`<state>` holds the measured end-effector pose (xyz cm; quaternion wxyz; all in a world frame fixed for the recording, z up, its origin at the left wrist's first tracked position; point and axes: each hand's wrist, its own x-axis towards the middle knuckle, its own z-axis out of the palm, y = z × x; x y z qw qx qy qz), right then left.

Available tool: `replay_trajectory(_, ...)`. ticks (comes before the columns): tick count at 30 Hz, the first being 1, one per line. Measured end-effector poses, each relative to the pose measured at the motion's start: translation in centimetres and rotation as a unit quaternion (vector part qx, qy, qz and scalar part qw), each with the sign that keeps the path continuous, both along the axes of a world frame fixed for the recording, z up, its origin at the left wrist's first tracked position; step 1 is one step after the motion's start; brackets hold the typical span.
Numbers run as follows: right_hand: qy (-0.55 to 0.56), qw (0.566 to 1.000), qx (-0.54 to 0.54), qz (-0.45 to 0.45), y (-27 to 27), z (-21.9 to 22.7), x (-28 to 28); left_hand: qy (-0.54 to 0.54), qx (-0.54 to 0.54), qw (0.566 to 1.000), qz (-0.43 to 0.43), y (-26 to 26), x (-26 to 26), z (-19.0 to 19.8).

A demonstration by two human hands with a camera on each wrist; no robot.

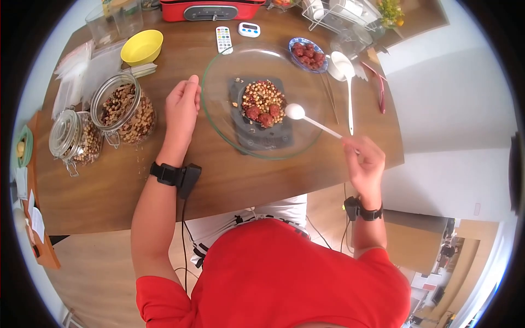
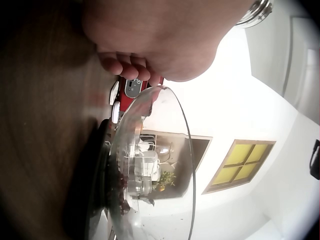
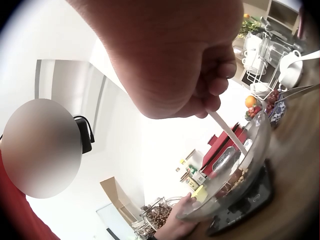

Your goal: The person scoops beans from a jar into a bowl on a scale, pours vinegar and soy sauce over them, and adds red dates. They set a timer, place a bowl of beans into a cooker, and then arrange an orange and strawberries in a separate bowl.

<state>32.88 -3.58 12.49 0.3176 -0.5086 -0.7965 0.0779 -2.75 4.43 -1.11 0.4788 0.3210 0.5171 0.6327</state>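
A large glass bowl (image 1: pixel 219 131) stands on a dark kitchen scale (image 1: pixel 262 143), with mixed beans and nuts (image 1: pixel 262 94) and several dark red dates (image 1: pixel 266 119) inside. Pinched by its handle in my right hand (image 1: pixel 365 164), a white spoon (image 1: pixel 295 112) reaches over the bowl's right part; it looks filled with something white. In the right wrist view, my right hand (image 3: pixel 175 65) has its fingers curled round the handle. My left hand (image 1: pixel 184 112) is beside the bowl's left rim, fingers loosely bent and holding nothing; whether it touches the glass I cannot tell.
Two glass jars of nuts and beans (image 1: pixel 143 117) (image 1: pixel 90 139) and a yellow bowl (image 1: pixel 142 48) stand at left. Behind are a remote (image 1: pixel 223 39) and a timer (image 1: pixel 249 29). A blue-patterned plate of dates (image 1: pixel 309 54) and a white cup with a ladle (image 1: pixel 350 104) stand at right.
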Motion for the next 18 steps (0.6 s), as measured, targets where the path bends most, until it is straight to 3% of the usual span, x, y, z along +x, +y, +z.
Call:
replay_trajectory(3,-0.01,1.0,-0.023,-0.01,0.5,-0.5,-0.3,0.005,-0.001,1.0,-0.012,0.0,-0.2,-0.3)
replay_trajectory(7,0.055,0.998,-0.028,0.003,2.3,-3.4,-0.9,0.019,-0.009,1.0,-0.021,0.0,-0.4,-0.3)
replay_trajectory(9,0.146,0.987,-0.062,-0.018,2.6,-3.9,-1.0,0.021,-0.01,1.0,-0.018,-0.1,-0.3,-0.1)
replay_trajectory(18,0.241,0.959,-0.106,-0.102,2.4,-4.0,0.2,0.014,-0.004,1.0,-0.014,-0.2,-0.2,0.0)
